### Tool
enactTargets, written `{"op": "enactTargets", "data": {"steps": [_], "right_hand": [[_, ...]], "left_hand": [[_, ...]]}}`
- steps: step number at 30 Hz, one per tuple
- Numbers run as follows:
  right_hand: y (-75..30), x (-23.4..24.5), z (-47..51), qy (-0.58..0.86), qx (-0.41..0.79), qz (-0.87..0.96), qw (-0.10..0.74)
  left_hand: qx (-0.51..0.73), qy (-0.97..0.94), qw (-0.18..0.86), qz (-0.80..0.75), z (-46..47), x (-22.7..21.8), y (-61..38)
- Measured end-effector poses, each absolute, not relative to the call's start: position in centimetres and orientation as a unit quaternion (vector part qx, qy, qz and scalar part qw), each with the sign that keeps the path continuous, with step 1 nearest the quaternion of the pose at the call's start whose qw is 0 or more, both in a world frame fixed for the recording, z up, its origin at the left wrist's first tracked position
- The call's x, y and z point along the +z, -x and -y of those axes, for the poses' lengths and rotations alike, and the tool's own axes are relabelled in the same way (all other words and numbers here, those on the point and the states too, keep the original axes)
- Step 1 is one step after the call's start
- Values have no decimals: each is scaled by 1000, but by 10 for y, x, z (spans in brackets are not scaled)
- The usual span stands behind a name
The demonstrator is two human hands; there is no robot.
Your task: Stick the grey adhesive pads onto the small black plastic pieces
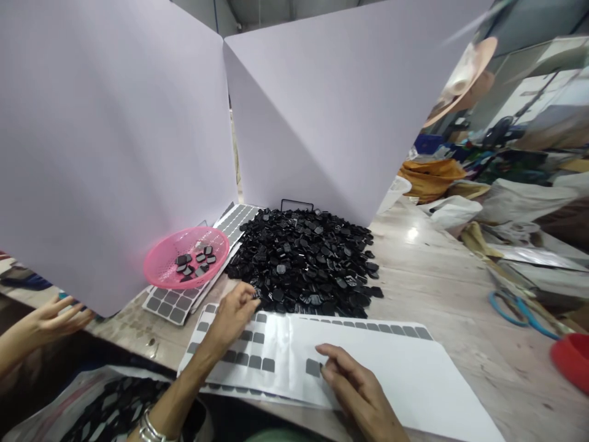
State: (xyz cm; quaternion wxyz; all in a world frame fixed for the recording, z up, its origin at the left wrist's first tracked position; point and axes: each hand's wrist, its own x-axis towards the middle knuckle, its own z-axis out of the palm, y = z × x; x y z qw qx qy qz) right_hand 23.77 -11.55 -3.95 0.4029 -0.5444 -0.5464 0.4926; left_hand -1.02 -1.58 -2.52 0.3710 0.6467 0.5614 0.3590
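My left hand reaches to the near left edge of a heap of small black plastic pieces. Its fingers are bent together at the heap; what lies between the tips is too small to make out. Below it lies a white sheet of grey rounded-square stickers, several of them in rows on its left part. My right hand hovers over the sheet with thumb and forefinger apart. A single grey sticker is right beside its fingertips. Another edge of stickers shows along the sheet's far side.
A pink basket with several grey-topped black pieces stands left, on more sticker sheets. White panels enclose the back and left. Blue scissors and a red object lie right. Another person's hand shows at far left.
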Motion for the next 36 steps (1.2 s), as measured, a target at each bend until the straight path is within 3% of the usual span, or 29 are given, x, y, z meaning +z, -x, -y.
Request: {"op": "enactTargets", "data": {"steps": [3,7,13,21,27,31,36], "right_hand": [[-229,-36,118,490,528,558,412],[-225,-44,119,451,570,579,369],[-235,-66,128,423,639,497,407],[-240,-48,135,428,643,495,399],[-249,-36,138,578,414,572,410],[-245,-32,138,559,301,651,416],[-240,-31,136,539,247,698,402]], "left_hand": [[326,-498,658,-462,34,-22,-17],[298,-385,779,-394,56,-33,-48],[281,-330,831,-349,72,-39,-52],[308,-387,775,-392,83,-35,-62],[306,-381,784,-382,81,-31,-64],[292,-372,804,-360,82,-32,-65],[277,-379,808,-355,84,-30,-65]]}}
